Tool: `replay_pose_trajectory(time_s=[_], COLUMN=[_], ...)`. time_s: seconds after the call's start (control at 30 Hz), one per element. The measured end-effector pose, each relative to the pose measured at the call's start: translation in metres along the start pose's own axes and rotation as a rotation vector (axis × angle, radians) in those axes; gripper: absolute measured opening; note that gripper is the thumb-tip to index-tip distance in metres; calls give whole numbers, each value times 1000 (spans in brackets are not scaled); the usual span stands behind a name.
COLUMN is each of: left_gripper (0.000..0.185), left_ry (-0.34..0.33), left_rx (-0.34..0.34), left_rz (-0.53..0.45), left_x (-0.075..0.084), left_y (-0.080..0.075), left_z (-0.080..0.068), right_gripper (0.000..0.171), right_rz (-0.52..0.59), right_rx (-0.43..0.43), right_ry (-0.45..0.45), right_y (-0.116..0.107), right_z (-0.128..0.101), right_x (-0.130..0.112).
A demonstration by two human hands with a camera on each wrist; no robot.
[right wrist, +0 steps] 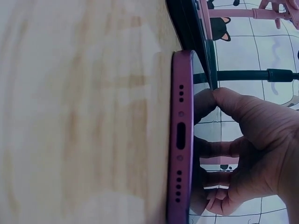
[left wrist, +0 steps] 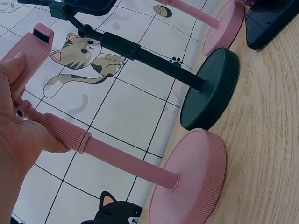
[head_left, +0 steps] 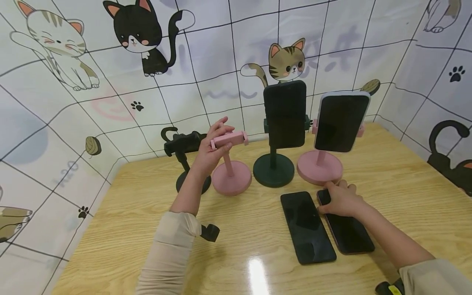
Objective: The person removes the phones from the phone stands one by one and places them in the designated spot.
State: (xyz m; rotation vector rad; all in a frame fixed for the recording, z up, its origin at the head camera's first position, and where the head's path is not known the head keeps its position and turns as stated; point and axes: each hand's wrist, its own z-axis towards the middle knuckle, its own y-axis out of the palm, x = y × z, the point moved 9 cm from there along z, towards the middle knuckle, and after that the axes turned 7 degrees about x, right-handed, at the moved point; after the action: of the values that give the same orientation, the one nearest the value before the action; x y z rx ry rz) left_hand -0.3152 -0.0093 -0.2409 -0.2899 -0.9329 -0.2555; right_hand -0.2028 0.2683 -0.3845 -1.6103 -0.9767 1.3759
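Observation:
My left hand [head_left: 207, 155] grips the pink phone stand [head_left: 233, 180] at its clamp head, thumb laid along the clamp [left wrist: 32, 58]; the round base sits on the table. With fingers bent over its far end and the thumb at its left edge, my right hand [head_left: 343, 200] holds a dark-screened smartphone [head_left: 354, 235]. That phone lies flat, and its pinkish-purple bottom edge with the charging port shows in the right wrist view. Close on its left lies another black smartphone [head_left: 307, 229], screen dark.
A black phone stand [head_left: 184, 143] is left of the pink one. To the right, a dark green stand [head_left: 273, 170] holds a black phone [head_left: 285, 114], and a second pink stand [head_left: 320, 168] holds a white-edged phone [head_left: 343, 123]. Behind hangs a cat-patterned cloth [head_left: 217, 73].

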Motion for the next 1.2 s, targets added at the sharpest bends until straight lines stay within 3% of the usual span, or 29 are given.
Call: replay_pose_trajectory(time_s=[0.43, 0.7, 1.0, 1.2], left_gripper=[44, 44, 49, 55], left_ry=[-71, -86, -175, -163], left_rx=[28, 49, 151, 243], left_rz=[-150, -169, -118, -150], left_x=[-6, -8, -13, -9], left_y=[4, 4, -1, -5], left_z=[-1, -2, -9, -16], right_gripper=[74, 68, 65, 64], right_rz=[-18, -11, -16, -31], right_rx=[2, 20, 40, 46], right_ry=[16, -1, -30, -19], right_y=[0, -2, -3, -11], right_z=[-1, -2, 0, 0], right_x=[4, 3, 1, 0])
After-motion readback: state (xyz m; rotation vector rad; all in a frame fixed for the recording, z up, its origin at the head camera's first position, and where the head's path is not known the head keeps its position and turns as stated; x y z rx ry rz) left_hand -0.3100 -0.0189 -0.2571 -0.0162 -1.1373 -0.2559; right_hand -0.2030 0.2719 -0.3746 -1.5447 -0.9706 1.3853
